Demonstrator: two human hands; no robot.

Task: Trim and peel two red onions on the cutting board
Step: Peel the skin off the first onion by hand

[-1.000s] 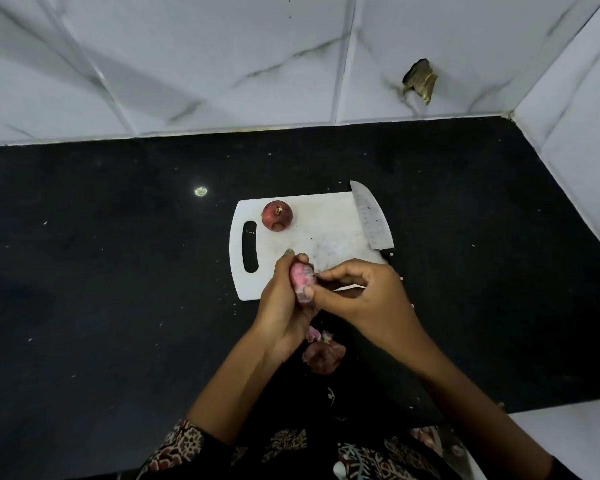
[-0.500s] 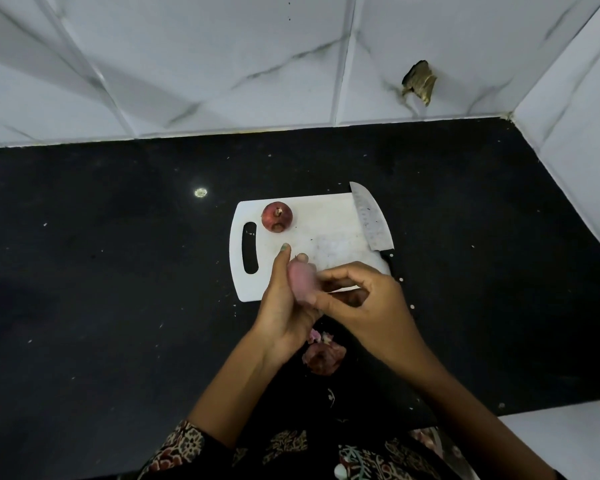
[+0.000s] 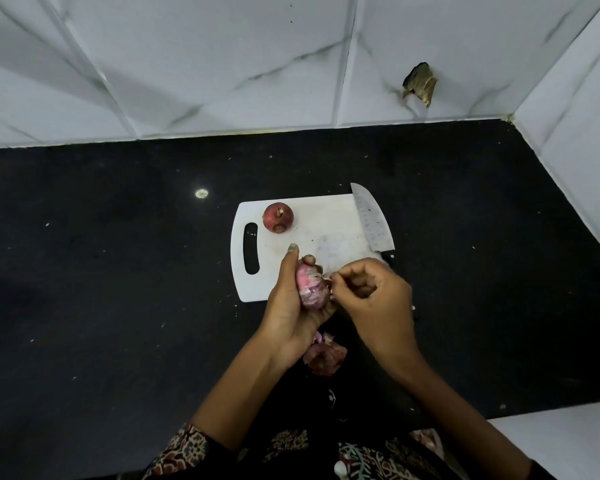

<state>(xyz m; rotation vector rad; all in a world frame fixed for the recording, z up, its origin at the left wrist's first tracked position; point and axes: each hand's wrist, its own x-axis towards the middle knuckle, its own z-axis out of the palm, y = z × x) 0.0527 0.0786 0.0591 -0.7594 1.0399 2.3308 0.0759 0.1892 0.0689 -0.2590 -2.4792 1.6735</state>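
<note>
My left hand grips a partly peeled pink onion just over the near edge of the white cutting board. My right hand pinches a bit of skin at the onion's right side. A second onion, dark red with its skin on, sits at the board's far left corner. A knife lies along the board's right edge, blade pointing away; my right hand hides most of its handle.
A heap of peeled onion skins lies on the black counter just below my hands. White marble-look tiled walls close off the back and right. The counter's front edge runs near my body, with a white surface at the lower right.
My right hand has shifted slightly right and its fingers have curled tighter at the onion's right side. The onion has turned a little in my left hand, showing more pink flesh.
</note>
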